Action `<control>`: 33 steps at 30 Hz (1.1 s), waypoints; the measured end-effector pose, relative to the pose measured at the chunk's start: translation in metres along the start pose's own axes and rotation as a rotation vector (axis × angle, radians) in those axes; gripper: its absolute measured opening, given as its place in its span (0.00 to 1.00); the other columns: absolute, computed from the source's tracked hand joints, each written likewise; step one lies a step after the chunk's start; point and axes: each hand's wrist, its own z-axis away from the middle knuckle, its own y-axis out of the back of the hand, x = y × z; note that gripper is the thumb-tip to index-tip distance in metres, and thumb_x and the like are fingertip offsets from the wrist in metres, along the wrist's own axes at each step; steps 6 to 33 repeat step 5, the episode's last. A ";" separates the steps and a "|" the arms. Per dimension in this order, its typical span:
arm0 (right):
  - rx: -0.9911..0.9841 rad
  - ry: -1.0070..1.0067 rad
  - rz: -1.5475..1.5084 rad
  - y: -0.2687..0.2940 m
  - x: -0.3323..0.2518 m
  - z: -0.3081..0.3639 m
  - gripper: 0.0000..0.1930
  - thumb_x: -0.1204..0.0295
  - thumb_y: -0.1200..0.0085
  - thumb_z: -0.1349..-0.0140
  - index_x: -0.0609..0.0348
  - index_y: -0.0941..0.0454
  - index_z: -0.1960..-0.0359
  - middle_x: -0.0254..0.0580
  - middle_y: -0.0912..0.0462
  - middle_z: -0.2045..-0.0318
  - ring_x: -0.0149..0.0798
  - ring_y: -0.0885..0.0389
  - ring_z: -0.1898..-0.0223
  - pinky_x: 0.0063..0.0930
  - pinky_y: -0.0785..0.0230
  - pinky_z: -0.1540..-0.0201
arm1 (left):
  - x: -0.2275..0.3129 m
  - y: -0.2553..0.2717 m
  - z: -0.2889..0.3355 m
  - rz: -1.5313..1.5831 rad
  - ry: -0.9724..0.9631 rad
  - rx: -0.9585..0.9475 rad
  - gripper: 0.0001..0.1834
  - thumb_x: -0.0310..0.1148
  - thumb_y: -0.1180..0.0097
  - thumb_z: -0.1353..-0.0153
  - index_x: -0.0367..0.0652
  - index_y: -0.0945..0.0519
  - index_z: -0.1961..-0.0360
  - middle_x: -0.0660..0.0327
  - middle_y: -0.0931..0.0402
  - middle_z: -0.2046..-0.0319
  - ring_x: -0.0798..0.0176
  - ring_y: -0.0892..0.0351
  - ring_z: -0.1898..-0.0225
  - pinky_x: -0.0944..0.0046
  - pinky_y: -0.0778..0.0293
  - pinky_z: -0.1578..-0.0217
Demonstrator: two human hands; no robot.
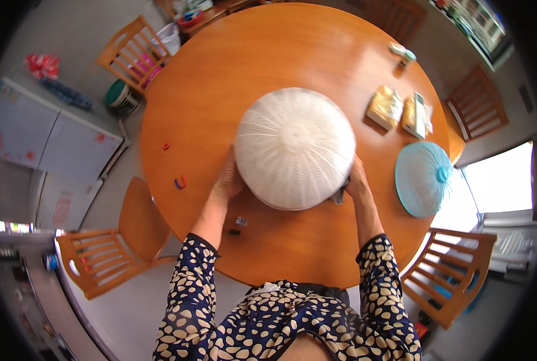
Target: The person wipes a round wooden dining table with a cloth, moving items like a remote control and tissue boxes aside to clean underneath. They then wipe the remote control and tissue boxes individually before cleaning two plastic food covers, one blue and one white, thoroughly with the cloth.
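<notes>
A white domed food cover (295, 150) with slotted sides and a round knob at its centre is between my two hands over the round wooden table. On its left side, my left hand (230, 179) grips the rim, with its fingers mostly hidden behind the dome. At the opposite side my right hand (357, 180) also grips the rim, its fingertips partly hidden. A piece of dark grey cloth (339, 196) shows by the right hand; whether that hand holds it too cannot be made out. What is under the cover is hidden.
On the wooden table (208, 72), a blue mesh food cover (423, 178) lies at the right edge, below two tissue packs (386, 108). A red-and-blue magnet-like piece (180, 182), a red ring (166, 146) and a small black object (235, 232) lie left. Wooden chairs (103, 259) surround it.
</notes>
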 end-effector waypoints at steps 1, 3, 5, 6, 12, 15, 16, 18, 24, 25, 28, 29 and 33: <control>-0.016 0.007 -0.044 0.003 0.003 0.001 0.25 0.57 0.51 0.31 0.63 0.30 0.41 0.47 0.20 0.50 0.40 0.21 0.51 0.35 0.28 0.48 | 0.000 0.000 0.001 -0.024 -0.022 -0.025 0.52 0.73 0.48 0.46 0.40 0.37 0.33 0.56 0.36 0.34 0.58 0.39 0.34 0.54 0.43 0.33; -0.065 0.005 -0.136 0.010 0.005 0.009 0.25 0.57 0.53 0.30 0.63 0.31 0.40 0.49 0.21 0.48 0.41 0.21 0.49 0.37 0.28 0.46 | -0.006 0.002 0.003 -0.035 -0.051 -0.060 0.51 0.71 0.47 0.44 0.40 0.37 0.33 0.55 0.36 0.35 0.59 0.37 0.36 0.55 0.41 0.35; -0.102 0.046 -0.104 0.034 0.014 0.012 0.27 0.56 0.52 0.31 0.63 0.32 0.38 0.49 0.23 0.45 0.43 0.23 0.47 0.39 0.28 0.44 | -0.016 -0.001 0.004 -0.018 -0.065 -0.092 0.50 0.68 0.46 0.42 0.38 0.40 0.32 0.54 0.35 0.37 0.59 0.36 0.38 0.56 0.39 0.36; -0.102 0.046 -0.104 0.034 0.014 0.012 0.27 0.56 0.52 0.31 0.63 0.32 0.38 0.49 0.23 0.45 0.43 0.23 0.47 0.39 0.28 0.44 | -0.016 -0.001 0.004 -0.018 -0.065 -0.092 0.50 0.68 0.46 0.42 0.38 0.40 0.32 0.54 0.35 0.37 0.59 0.36 0.38 0.56 0.39 0.36; -0.102 0.046 -0.104 0.034 0.014 0.012 0.27 0.56 0.52 0.31 0.63 0.32 0.38 0.49 0.23 0.45 0.43 0.23 0.47 0.39 0.28 0.44 | -0.016 -0.001 0.004 -0.018 -0.065 -0.092 0.50 0.68 0.46 0.42 0.38 0.40 0.32 0.54 0.35 0.37 0.59 0.36 0.38 0.56 0.39 0.36; -0.102 0.046 -0.104 0.034 0.014 0.012 0.27 0.56 0.52 0.31 0.63 0.32 0.38 0.49 0.23 0.45 0.43 0.23 0.47 0.39 0.28 0.44 | -0.016 -0.001 0.004 -0.018 -0.065 -0.092 0.50 0.68 0.46 0.42 0.38 0.40 0.32 0.54 0.35 0.37 0.59 0.36 0.38 0.56 0.39 0.36; -0.102 0.046 -0.104 0.034 0.014 0.012 0.27 0.56 0.52 0.31 0.63 0.32 0.38 0.49 0.23 0.45 0.43 0.23 0.47 0.39 0.28 0.44 | -0.016 -0.001 0.004 -0.018 -0.065 -0.092 0.50 0.68 0.46 0.42 0.38 0.40 0.32 0.54 0.35 0.37 0.59 0.36 0.38 0.56 0.39 0.36; -0.102 0.046 -0.104 0.034 0.014 0.012 0.27 0.56 0.52 0.31 0.63 0.32 0.38 0.49 0.23 0.45 0.43 0.23 0.47 0.39 0.28 0.44 | -0.016 -0.001 0.004 -0.018 -0.065 -0.092 0.50 0.68 0.46 0.42 0.38 0.40 0.32 0.54 0.35 0.37 0.59 0.36 0.38 0.56 0.39 0.36; -0.102 0.046 -0.104 0.034 0.014 0.012 0.27 0.56 0.52 0.31 0.63 0.32 0.38 0.49 0.23 0.45 0.43 0.23 0.47 0.39 0.28 0.44 | -0.016 -0.001 0.004 -0.018 -0.065 -0.092 0.50 0.68 0.46 0.42 0.38 0.40 0.32 0.54 0.35 0.37 0.59 0.36 0.38 0.56 0.39 0.36; -0.102 0.046 -0.104 0.034 0.014 0.012 0.27 0.56 0.52 0.31 0.63 0.32 0.38 0.49 0.23 0.45 0.43 0.23 0.47 0.39 0.28 0.44 | -0.016 -0.001 0.004 -0.018 -0.065 -0.092 0.50 0.68 0.46 0.42 0.38 0.40 0.32 0.54 0.35 0.37 0.59 0.36 0.38 0.56 0.39 0.36; -0.102 0.046 -0.104 0.034 0.014 0.012 0.27 0.56 0.52 0.31 0.63 0.32 0.38 0.49 0.23 0.45 0.43 0.23 0.47 0.39 0.28 0.44 | -0.016 -0.001 0.004 -0.018 -0.065 -0.092 0.50 0.68 0.46 0.42 0.38 0.40 0.32 0.54 0.35 0.37 0.59 0.36 0.38 0.56 0.39 0.36; -0.102 0.046 -0.104 0.034 0.014 0.012 0.27 0.56 0.52 0.31 0.63 0.32 0.38 0.49 0.23 0.45 0.43 0.23 0.47 0.39 0.28 0.44 | -0.016 -0.001 0.004 -0.018 -0.065 -0.092 0.50 0.68 0.46 0.42 0.38 0.40 0.32 0.54 0.35 0.37 0.59 0.36 0.38 0.56 0.39 0.36; -0.102 0.046 -0.104 0.034 0.014 0.012 0.27 0.56 0.52 0.31 0.63 0.32 0.38 0.49 0.23 0.45 0.43 0.23 0.47 0.39 0.28 0.44 | -0.016 -0.001 0.004 -0.018 -0.065 -0.092 0.50 0.68 0.46 0.42 0.38 0.40 0.32 0.54 0.35 0.37 0.59 0.36 0.38 0.56 0.39 0.36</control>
